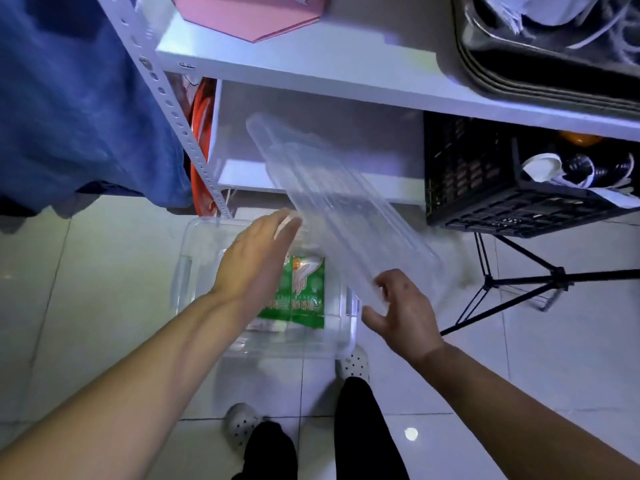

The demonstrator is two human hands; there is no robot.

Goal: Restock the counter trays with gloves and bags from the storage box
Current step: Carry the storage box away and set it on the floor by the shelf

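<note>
While the clear lid [343, 209] is tilted up across the middle of the frame, the clear box [194, 271] on the floor [86, 289] sits open below it. The right hand [401, 311] pinches the lid's near edge, thumb under and fingers on top, so it can swing out of the way. The left hand [256, 261] is flat and wide, touching the lid's left edge, likely to steady it. Inside the box lie green packs [304, 292], in the lower middle of the frame; I cannot tell if they are gloves or bags. White shelves [311, 74] fill the top.
</note>
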